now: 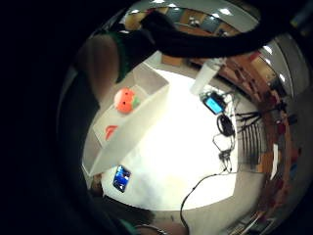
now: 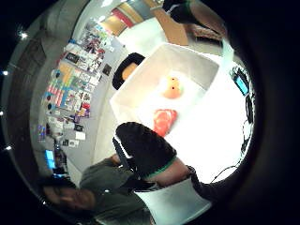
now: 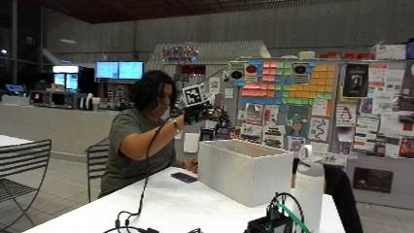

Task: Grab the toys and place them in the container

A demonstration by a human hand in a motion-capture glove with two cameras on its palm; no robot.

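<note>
My gloved right hand [image 3: 196, 114] is raised in the air above the near-left corner of the white fabric container [image 3: 242, 170]. I see nothing in its fingers, which hang loosely curled. The little finger side palm view looks down past a black finger [image 1: 205, 41] into the container [image 1: 134, 129], where a round orange toy [image 1: 125, 100] and a red toy [image 1: 111, 131] lie on the bottom. The thumb side palm view shows both too, the orange toy [image 2: 171, 87] and the red toy [image 2: 164, 121], with my thumb [image 2: 145, 150] over the container's edge [image 2: 124, 101].
A phone [image 3: 184, 178] lies on the white table [image 3: 162, 204] beside the container. A white bottle [image 3: 309, 187], a small device with a lit screen [image 1: 213, 104] and black cables [image 1: 225, 127] occupy the table's other end. The person's bare hand [image 3: 191, 167] rests behind the container.
</note>
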